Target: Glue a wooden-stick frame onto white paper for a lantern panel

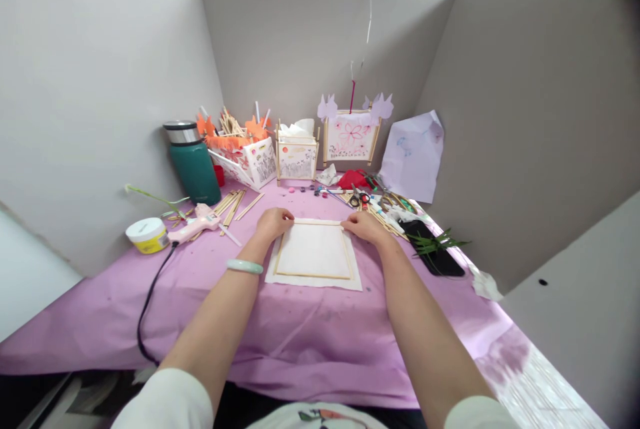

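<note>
A square frame of thin wooden sticks [313, 274] lies on a white paper sheet [314, 250] in the middle of the purple table cover [280, 329]. My left hand [273, 222] presses the frame's far left corner with curled fingers; a pale green bangle [244, 266] sits on that wrist. My right hand [363, 225] presses the far right corner the same way, fingers bent down onto the stick.
Left: a pink glue gun [196, 225] with black cord, a yellow-white jar [147, 235], loose wooden sticks [233, 206], a green flask [192, 161]. At the back stand paper lanterns [350, 136] and a stick box. Right: scissors [358, 198], a black phone [436, 250] with green leaves, grey partitions around.
</note>
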Demonstrator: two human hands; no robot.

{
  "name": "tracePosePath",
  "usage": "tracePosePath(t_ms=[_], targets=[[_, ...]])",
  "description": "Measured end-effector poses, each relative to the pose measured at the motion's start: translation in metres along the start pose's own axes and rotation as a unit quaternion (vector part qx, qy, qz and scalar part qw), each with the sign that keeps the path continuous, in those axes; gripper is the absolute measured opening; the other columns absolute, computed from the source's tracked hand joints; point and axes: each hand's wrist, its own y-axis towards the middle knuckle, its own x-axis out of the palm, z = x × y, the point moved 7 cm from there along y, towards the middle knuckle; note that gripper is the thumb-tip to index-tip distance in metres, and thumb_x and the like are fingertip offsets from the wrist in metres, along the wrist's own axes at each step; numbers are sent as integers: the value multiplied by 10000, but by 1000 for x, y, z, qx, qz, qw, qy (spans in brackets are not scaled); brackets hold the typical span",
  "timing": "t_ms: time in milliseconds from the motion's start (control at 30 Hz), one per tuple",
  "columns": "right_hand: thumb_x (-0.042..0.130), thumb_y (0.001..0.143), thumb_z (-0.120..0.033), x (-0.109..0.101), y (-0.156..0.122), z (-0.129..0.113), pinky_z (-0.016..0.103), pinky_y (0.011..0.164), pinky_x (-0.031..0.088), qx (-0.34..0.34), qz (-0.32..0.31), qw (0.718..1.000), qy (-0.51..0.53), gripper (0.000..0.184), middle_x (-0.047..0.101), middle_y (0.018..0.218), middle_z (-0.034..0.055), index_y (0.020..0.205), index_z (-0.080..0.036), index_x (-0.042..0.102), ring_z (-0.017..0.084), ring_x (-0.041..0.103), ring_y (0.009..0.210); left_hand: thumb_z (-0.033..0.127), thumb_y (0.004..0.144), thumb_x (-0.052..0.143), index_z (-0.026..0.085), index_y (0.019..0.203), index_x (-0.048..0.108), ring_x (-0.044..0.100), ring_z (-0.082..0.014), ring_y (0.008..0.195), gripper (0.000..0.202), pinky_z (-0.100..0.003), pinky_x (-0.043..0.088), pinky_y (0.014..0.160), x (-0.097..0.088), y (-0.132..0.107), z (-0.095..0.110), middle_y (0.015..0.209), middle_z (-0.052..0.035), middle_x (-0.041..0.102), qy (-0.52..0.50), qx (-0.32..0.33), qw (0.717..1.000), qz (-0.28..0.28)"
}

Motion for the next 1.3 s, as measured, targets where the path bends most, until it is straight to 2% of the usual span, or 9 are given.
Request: tracePosePath(t_ms=[200, 400, 567, 667, 833, 1100, 1300], targets=[[635, 721, -346, 3, -4, -7, 223, 578, 337, -6, -14, 1000, -10, 193, 679, 751, 29, 731, -166, 704, 139, 556, 687, 274, 743, 596, 234, 905, 754, 622, -167, 809, 230, -221, 421, 646, 1, 0, 0, 881, -18, 724, 3, 0, 1000, -5], [611, 736, -297, 5, -2, -7, 226, 585, 335, -7, -10, 1000, -28, 147, 688, 766, 28, 736, -180, 700, 144, 564, 700, 285, 745, 593, 238, 894, 754, 626, -174, 814, 224, -223, 432, 659, 1, 0, 0, 871, -22, 727, 9, -6, 1000, -4], [555, 818, -376, 1, 1, -1, 236, 607, 348, 8, 14, 999, -39, 259, 701, 839, 65, 779, -170, 708, 161, 577, 744, 298, 762, 576, 234, 916, 750, 635, -183, 840, 241, -229, 443, 694, 1, 1, -2, 889, -29, 732, 9, -6, 1000, -2], [502, 858, -309, -1, 3, 3, 240, 666, 371, 21, 34, 998, -42, 257, 706, 925, 84, 874, -163, 713, 171, 594, 809, 291, 774, 562, 224, 932, 747, 637, -190, 884, 252, -232, 450, 725, 1, 2, -4, 934, -37, 735, 4, -4, 1000, 2], [511, 839, -223, 6, 8, 1, 231, 733, 385, 3, 45, 998, -41, 222, 711, 999, 41, 925, -206, 715, 166, 604, 903, 265, 768, 569, 220, 914, 749, 643, -194, 906, 237, -233, 460, 758, 2, 2, -5, 947, -38, 740, -5, -5, 1000, 4], [493, 838, -217, 13, 10, -8, 248, 760, 379, -23, 61, 996, -55, 221, 700, 998, 44, 908, -209, 702, 173, 595, 922, 215, 768, 567, 200, 904, 755, 646, -192, 937, 232, -232, 461, 823, -1, 4, -10, 956, -44, 742, -27, -15, 999, 17], [508, 838, -268, 13, 9, -9, 255, 716, 370, -28, 63, 996, -65, 209, 694, 958, 49, 896, -201, 697, 180, 594, 882, 194, 770, 584, 186, 918, 757, 651, -192, 939, 228, -235, 463, 845, -5, 2, -11, 964, -49, 742, -43, -28, 999, 16]])
